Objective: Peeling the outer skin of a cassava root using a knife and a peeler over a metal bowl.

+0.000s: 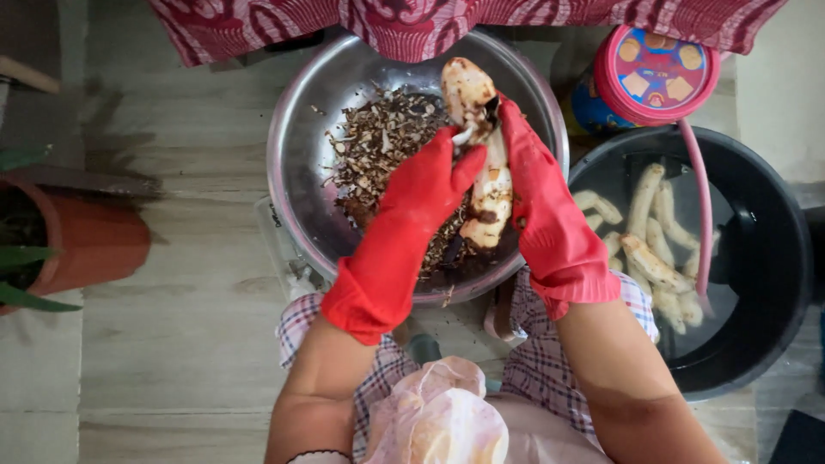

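A long pale root (483,163), partly peeled and with brown patches of skin on it, is held over the steel bowl (296,155), a little toward the side of the bowl that is nearer to the black tub (765,258). The right hand (537,185), in a red rubber glove, is closed around the side of the root. The left hand (430,185), also in a red glove, is closed on a small tool with a pale handle (465,133), and it presses against the root at its upper half; the blade itself I cannot see clearly.

Inside the steel bowl, under the root, lies a heap of dark brown peelings (378,142). The bowl stands on a wooden floor (172,258), just in front of the person's knees, which are covered with checked cloth (541,361).

The black tub stands just beside the bowl and holds water with several peeled pale roots (653,232) in it. A pink hose (700,198) hangs into the tub. Behind the tub stands a round tin with a pink lid (657,73). On the opposite side of the bowl, well apart from it, is a terracotta pot (94,245) with green leaves. Red patterned cloth (412,26) hangs over the far rim of the bowl.
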